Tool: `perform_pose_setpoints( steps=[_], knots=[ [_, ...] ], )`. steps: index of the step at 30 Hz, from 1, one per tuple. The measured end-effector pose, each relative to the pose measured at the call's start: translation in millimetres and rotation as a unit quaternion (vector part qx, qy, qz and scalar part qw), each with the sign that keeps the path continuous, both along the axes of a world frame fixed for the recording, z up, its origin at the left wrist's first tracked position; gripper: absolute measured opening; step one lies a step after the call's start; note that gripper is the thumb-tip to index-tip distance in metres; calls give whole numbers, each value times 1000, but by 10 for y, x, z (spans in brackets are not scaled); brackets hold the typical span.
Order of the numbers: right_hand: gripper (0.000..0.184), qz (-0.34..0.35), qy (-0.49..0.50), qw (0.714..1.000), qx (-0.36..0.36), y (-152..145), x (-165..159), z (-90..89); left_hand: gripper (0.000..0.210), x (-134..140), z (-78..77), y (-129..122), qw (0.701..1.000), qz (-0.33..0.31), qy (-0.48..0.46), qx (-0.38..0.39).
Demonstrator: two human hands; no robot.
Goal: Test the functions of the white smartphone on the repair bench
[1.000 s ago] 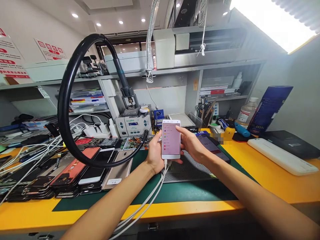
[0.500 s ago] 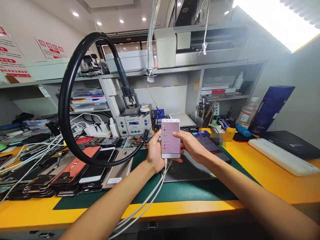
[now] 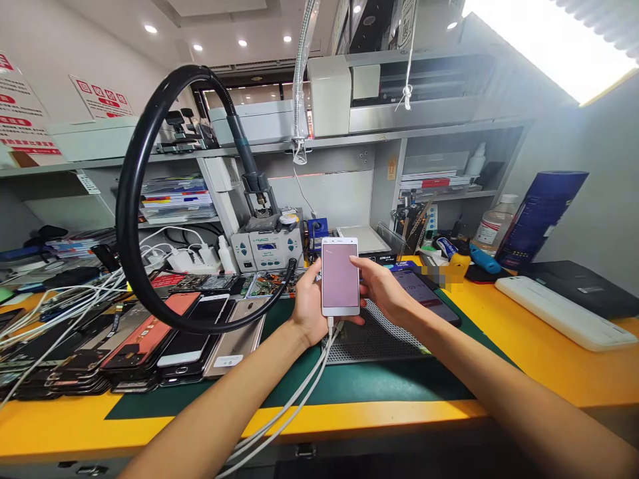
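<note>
A white smartphone (image 3: 340,279) is held upright in front of me, its screen a plain pinkish blank. My left hand (image 3: 309,303) is closed around it from the left, thumb along the left edge and fingertips showing below its right corner. From the other side, my right hand (image 3: 384,289) grips its right edge, with one digit at the upper right of the screen; its remaining fingers are mostly hidden. A white cable (image 3: 330,327) is plugged into the phone's bottom end. Below both hands lies a dark perforated plate (image 3: 369,346) on a green mat (image 3: 399,389).
Several phones and phone parts (image 3: 184,346) are stacked at left. A thick black hose (image 3: 130,199) loops over them from a soldering station (image 3: 267,247). Another phone (image 3: 424,296) lies right of my hands. A white power bank-like block (image 3: 564,313) and a bottle (image 3: 495,223) stand farther right.
The list with coloured icons on the smartphone's screen is replaced by a plain pinkish page. My right digit has shifted slightly up and right, to the screen's edge. My left hand stays put.
</note>
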State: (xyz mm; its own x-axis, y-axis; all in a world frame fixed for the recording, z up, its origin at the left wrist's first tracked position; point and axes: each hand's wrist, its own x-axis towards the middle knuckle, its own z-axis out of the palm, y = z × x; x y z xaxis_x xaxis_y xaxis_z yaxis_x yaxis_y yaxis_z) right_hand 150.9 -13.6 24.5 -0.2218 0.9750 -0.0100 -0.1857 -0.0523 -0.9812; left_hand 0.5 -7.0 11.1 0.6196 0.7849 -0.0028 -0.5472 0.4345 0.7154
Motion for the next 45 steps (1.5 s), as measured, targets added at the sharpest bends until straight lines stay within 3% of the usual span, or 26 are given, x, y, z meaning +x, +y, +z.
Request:
perform_pose_setpoints(
  steps=[10, 18, 26, 45],
  knots=[
    [36, 12, 12, 1000, 12, 34, -15, -19, 69, -17, -15, 21, 1000, 6, -19, -1],
    [23, 20, -52, 990, 126, 66, 5, -48, 66, -3, 12, 11, 998, 51, -11, -31],
    [51, 46, -120, 984, 123, 4, -6, 19, 64, 5, 37, 4, 995, 88, -17, -46],
    [48, 74, -156, 973, 153, 71, 62, -42, 65, -5, 12, 20, 996, 81, -11, -38]
  ],
)
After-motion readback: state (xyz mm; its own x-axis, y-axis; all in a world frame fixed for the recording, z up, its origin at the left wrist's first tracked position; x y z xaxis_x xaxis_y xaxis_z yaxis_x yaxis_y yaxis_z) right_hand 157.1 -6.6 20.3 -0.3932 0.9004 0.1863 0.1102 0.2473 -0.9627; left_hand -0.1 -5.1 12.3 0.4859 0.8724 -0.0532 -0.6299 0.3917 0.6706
